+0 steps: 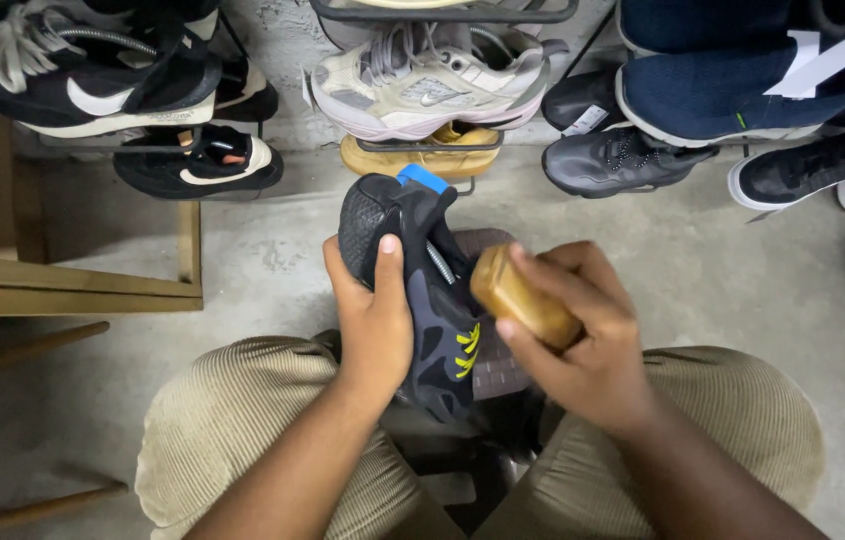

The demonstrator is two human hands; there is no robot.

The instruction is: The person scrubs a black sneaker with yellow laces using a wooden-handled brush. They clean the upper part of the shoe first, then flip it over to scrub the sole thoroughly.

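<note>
- At the far left, a black-and-white sneaker (93,80) sat on a wire rack, with a wooden frame (73,285) lying on the concrete floor (743,270) nearer in.
- The left hand (375,320) was closed around a dark sneaker with yellow loops (433,320), thumb across its upper, propping it upright between the knees so that one side faced the brush.
- The right hand (583,350) was wrapped around a wooden brush (523,297), pressing it against the shoe's side, seemingly for scrubbing.
- Beyond, a pale pink-soled sneaker (433,90) rested on a rack.
- At the far right stood a grey shoe (618,160) and a navy one (733,90).
</note>
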